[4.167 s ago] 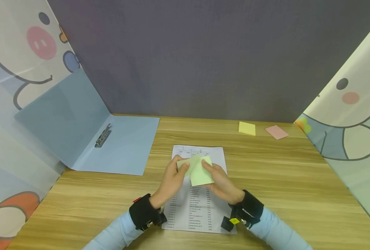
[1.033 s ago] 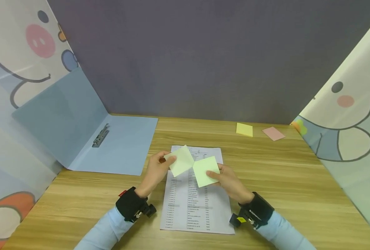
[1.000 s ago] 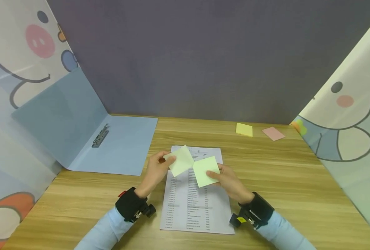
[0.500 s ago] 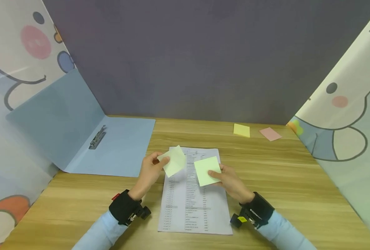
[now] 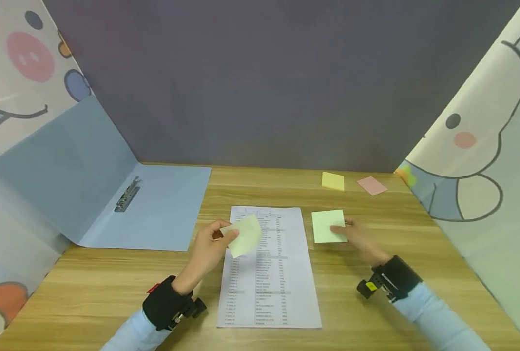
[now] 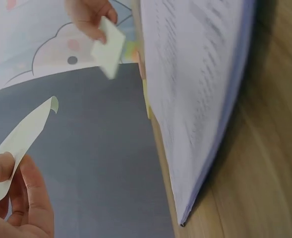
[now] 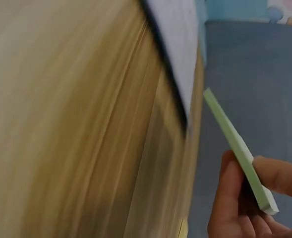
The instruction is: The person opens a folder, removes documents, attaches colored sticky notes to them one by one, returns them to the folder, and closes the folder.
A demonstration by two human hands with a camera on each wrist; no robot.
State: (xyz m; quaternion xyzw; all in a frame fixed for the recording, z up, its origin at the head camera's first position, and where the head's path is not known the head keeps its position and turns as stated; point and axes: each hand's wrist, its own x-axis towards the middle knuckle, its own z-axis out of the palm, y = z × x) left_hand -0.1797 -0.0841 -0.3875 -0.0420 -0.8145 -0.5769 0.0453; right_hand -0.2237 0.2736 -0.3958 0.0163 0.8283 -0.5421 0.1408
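Note:
My left hand (image 5: 207, 248) pinches a single pale green sticky note (image 5: 247, 235) between thumb and fingers, above the left side of a stack of printed sheets (image 5: 281, 282). In the left wrist view that note (image 6: 28, 130) looks thin, and its far corner curls over. A light green sticky note pad (image 5: 324, 224) is in my right hand (image 5: 361, 240), just right of the sheets and above the table. Its thickness shows in the right wrist view, where thumb and fingers grip the pad (image 7: 235, 144) near one end.
A blue folder (image 5: 172, 204) with a metal clip (image 5: 127, 195) lies open at the left, its cover leaning on the side wall. At the back right are a yellow sticky note pad (image 5: 333, 181) and a pink one (image 5: 372, 185). A dark panel (image 5: 260, 87) stands behind the wooden table (image 5: 124, 282).
The two hands, together at first, have drawn apart, separating one green note from the pad. Lately the right hand has carried the pad rightward off the sheets; the camera view has shifted slightly.

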